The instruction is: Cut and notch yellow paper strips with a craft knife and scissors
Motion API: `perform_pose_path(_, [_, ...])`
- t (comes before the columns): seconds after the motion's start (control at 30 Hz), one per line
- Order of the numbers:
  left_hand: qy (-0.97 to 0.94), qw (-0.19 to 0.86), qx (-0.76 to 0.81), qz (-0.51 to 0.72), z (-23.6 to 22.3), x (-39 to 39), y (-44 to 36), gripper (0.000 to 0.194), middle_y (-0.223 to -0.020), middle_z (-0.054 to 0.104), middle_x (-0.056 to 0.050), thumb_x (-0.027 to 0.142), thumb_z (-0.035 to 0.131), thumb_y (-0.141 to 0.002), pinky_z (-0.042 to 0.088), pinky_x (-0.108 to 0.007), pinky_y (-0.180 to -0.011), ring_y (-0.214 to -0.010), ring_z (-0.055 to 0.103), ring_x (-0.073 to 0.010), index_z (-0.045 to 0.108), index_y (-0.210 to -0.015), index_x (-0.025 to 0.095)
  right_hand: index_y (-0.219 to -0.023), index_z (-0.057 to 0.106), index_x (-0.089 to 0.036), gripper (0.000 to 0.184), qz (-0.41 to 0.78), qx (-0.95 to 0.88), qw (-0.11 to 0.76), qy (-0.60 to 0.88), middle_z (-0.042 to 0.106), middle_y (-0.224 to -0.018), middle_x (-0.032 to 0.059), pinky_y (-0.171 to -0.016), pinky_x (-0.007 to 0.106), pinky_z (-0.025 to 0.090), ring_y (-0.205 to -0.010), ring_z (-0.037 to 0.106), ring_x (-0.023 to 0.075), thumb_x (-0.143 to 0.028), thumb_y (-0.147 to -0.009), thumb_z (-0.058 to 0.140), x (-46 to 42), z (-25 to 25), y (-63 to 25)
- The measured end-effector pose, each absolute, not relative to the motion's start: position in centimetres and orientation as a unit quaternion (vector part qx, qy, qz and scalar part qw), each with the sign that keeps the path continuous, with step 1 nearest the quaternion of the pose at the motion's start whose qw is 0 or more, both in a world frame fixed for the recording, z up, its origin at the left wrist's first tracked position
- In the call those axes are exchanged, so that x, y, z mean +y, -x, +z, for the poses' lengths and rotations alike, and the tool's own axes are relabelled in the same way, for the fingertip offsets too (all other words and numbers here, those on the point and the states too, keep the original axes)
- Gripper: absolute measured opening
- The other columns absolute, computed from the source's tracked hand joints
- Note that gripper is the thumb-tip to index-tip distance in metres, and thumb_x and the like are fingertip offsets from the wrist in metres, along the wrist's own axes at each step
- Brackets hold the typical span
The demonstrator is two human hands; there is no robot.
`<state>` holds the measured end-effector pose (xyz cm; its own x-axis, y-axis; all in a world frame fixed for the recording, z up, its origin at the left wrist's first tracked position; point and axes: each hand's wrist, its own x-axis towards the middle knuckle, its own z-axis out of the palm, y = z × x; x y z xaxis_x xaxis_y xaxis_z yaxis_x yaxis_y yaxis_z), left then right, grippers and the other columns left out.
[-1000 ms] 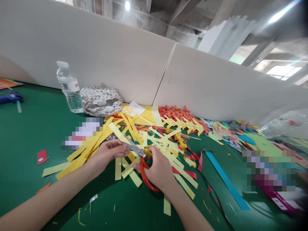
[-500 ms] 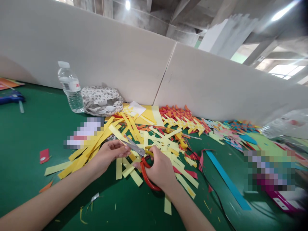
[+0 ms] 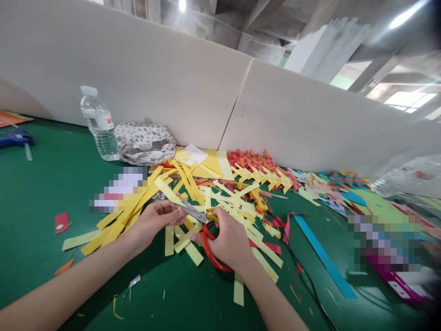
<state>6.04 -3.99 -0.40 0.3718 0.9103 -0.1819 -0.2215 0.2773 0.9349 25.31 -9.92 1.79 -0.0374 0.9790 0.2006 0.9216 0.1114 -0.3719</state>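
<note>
My right hand (image 3: 229, 239) is closed round the red handles of a pair of scissors (image 3: 198, 215). Their blades point up and to the left, parted a little, right by the fingertips of my left hand (image 3: 163, 218). Those fingers are pinched together; what lies between them is too small to make out. A bit of yellow paper (image 3: 211, 215) shows by the right forefinger. Pale yellow paper strips (image 3: 191, 248) lie loose under and around both hands. Deeper yellow strips (image 3: 120, 225) are heaped beside my left wrist.
A water bottle (image 3: 99, 126) and a patterned cloth pouch (image 3: 144, 142) stand by the white partition (image 3: 172, 82). Woven red and yellow paper pieces (image 3: 258, 168) lie behind a yellow glue gun (image 3: 260, 200), near a black cord (image 3: 305, 269). A blue strip (image 3: 325, 255) lies right, a blue glue gun (image 3: 15, 138) far left.
The view has shifted very slightly. Both hands and the scissors keep almost the same pose, and nothing has visibly been picked up or let go.
</note>
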Motion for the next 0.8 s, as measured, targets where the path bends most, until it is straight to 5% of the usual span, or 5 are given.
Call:
perform_pose_path(0.47, [-0.475, 0.680, 0.400, 0.391, -0.22, -4.15, -5.90, 0.017, -0.071, 0.071, -0.002, 0.031, 0.076, -0.063, 0.053, -0.028, -0.073, -0.070, 0.066, -0.0153, 0.068, -0.070, 0.018, -0.082, 0.043, -0.022, 0.040, 0.061, -0.713, 0.206, 0.668, 0.058, -0.068, -0.0007, -0.051, 0.025, 0.033, -0.060, 0.054, 0.0170, -0.053, -0.065, 0.063, -9.88, 1.67, -25.19])
perform_pose_path(0.8, [-0.463, 0.692, 0.402, 0.382, 0.17, -4.30, -5.93, 0.018, -0.081, 0.073, -0.003, 0.033, 0.074, -0.066, 0.051, -0.022, -0.072, -0.081, 0.066, -0.0150, 0.069, -0.077, 0.020, -0.080, 0.043, -0.022, 0.041, 0.048, -0.705, 0.215, 0.674, 0.056, -0.066, -0.0009, -0.050, 0.024, 0.032, -0.058, 0.053, 0.0163, -0.055, -0.066, 0.062, -9.89, 1.98, -25.10])
